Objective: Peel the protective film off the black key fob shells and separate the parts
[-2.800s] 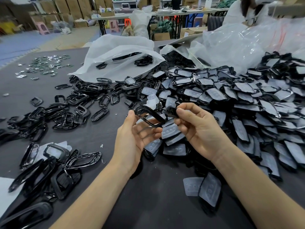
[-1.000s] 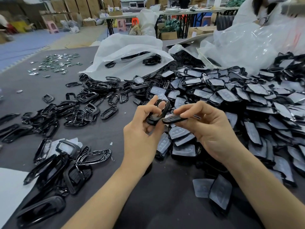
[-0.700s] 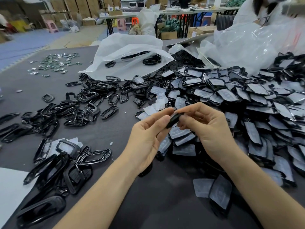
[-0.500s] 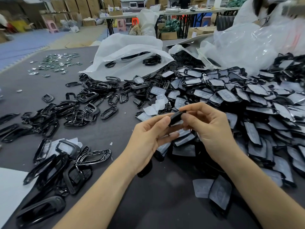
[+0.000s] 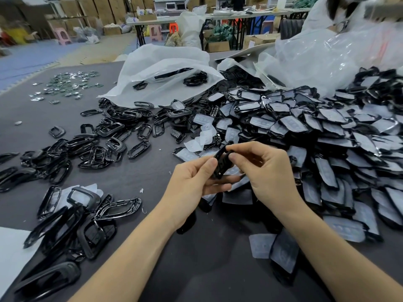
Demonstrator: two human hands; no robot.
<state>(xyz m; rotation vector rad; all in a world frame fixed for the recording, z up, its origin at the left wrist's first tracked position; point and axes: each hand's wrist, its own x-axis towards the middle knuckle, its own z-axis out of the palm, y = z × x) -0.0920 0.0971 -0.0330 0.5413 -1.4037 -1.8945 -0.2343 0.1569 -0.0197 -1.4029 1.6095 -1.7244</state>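
While the left hand point(image 5: 192, 186) and right hand point(image 5: 266, 173) both pinch the small black plastic key fob shell point(image 5: 221, 163) above the dark grey table point(image 5: 139, 176), it stands edge-on between their thumbs, long axis tilting up and away.

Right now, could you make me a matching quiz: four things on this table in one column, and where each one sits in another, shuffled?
Things
1. shiny metal pieces
2. film-covered shells
3. empty black frames
4. black shell part

Places
A. pinched between left hand and right hand
B. heaped right of the hands
C. far back left of the table
D. strewn just left of the hands

Pairs: 1-C, 2-B, 3-D, 4-A
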